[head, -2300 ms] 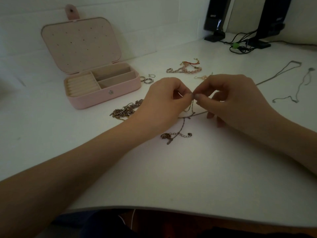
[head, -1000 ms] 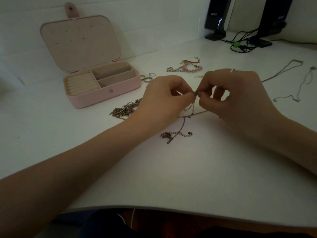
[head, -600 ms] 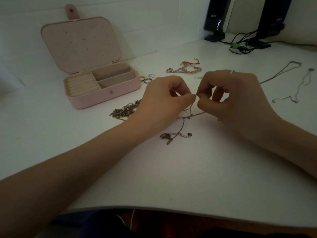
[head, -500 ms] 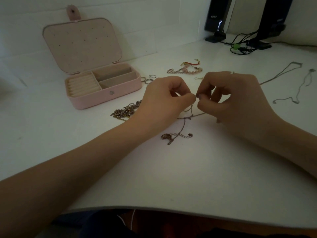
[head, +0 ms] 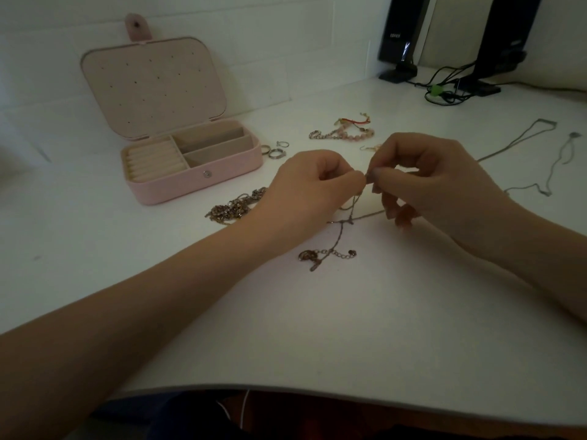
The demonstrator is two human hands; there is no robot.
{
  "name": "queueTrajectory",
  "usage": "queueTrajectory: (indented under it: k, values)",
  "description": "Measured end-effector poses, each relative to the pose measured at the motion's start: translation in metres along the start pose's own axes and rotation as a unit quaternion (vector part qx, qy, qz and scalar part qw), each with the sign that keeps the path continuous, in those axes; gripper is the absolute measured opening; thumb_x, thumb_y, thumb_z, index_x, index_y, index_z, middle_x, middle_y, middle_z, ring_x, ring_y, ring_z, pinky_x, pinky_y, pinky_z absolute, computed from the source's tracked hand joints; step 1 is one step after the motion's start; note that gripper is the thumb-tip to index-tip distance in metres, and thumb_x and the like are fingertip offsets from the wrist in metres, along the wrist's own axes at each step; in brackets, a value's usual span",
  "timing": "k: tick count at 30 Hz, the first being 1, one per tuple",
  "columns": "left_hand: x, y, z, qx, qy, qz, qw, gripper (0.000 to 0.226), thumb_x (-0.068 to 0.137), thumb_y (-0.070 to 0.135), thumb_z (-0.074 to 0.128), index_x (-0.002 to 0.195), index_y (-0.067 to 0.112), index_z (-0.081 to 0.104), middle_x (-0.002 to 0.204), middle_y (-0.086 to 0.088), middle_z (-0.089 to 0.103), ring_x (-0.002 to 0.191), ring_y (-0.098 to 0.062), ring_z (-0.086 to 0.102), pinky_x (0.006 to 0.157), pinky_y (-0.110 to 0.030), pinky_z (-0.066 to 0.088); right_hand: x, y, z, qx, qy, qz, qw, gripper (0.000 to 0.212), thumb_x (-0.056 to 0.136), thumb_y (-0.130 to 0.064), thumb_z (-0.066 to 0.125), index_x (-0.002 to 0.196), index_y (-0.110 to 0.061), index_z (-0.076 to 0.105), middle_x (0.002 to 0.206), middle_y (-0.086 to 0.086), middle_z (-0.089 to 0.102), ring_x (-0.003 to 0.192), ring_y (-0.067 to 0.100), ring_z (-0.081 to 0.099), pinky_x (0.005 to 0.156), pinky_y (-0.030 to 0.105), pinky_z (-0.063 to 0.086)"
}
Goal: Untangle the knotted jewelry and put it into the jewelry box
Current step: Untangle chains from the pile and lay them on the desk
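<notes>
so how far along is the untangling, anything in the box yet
Nothing looks put away: the visible compartments of the open pink jewelry box show no jewelry. In hand: the left hand and right hand pinch the thin knotted chain between them. Left: the brown chain cluster, silver rings, pink beaded bracelet and thin silver necklaces lie on the white table.
</notes>
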State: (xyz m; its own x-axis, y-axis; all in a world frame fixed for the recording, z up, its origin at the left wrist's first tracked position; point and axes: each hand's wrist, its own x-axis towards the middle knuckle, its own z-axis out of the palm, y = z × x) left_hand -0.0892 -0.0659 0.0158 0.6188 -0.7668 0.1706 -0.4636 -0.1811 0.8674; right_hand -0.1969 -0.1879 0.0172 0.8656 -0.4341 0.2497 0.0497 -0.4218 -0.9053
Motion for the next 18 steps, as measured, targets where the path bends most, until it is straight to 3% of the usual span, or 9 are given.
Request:
queueTrajectory:
  k: [6,11,15,18]
  values:
    - [-0.0036,0.0004,-0.0002,-0.019,0.035,0.077,0.996,0.004,0.085,0.023,0.069,0.086,0.023,0.072,0.073,0.014,0.068,0.07,0.006,0.06,0.063,-0.007,0.041,-0.0004,-0.002,0.0,0.014,-0.012,0.026,0.999,0.008,0.088,-0.007,0.06,0.08,-0.007,0.062,0.064,-0.005,0.061,0.048,0.014,0.056,0.04,0.026,0.046]
    - [-0.0058,-0.0002,-0.002,0.003,0.061,0.121,0.991,0.012,0.081,0.012,0.073,0.075,0.022,0.074,0.063,0.016,0.068,0.062,0.006,0.061,0.059,-0.005,0.04,-0.0012,-0.0023,-0.0002,0.0,0.003,0.01,1.0,0.012,0.087,-0.007,0.063,0.075,-0.007,0.061,0.058,-0.008,0.058,0.045,0.01,0.055,0.04,0.023,0.044]
    - [-0.007,-0.0018,-0.0008,0.083,0.08,0.149,0.982,0.006,0.078,0.013,0.072,0.075,0.018,0.074,0.065,0.011,0.068,0.065,0.0,0.061,0.063,-0.007,0.041,-0.0069,-0.0027,0.0034,-0.124,0.018,-0.06,0.99,0.011,0.085,-0.007,0.063,0.075,-0.009,0.061,0.055,-0.012,0.059,0.04,0.004,0.054,0.039,0.017,0.043]
    - [-0.0063,-0.0041,0.0006,0.145,0.083,0.176,0.97,0.003,0.076,0.018,0.068,0.074,0.018,0.071,0.063,0.015,0.061,0.067,-0.004,0.059,0.065,-0.009,0.041,-0.0078,-0.0016,0.0045,-0.176,0.026,-0.1,0.979,0.007,0.082,-0.011,0.063,0.076,-0.011,0.061,0.06,-0.016,0.058,0.049,0.007,0.057,0.038,0.016,0.043]
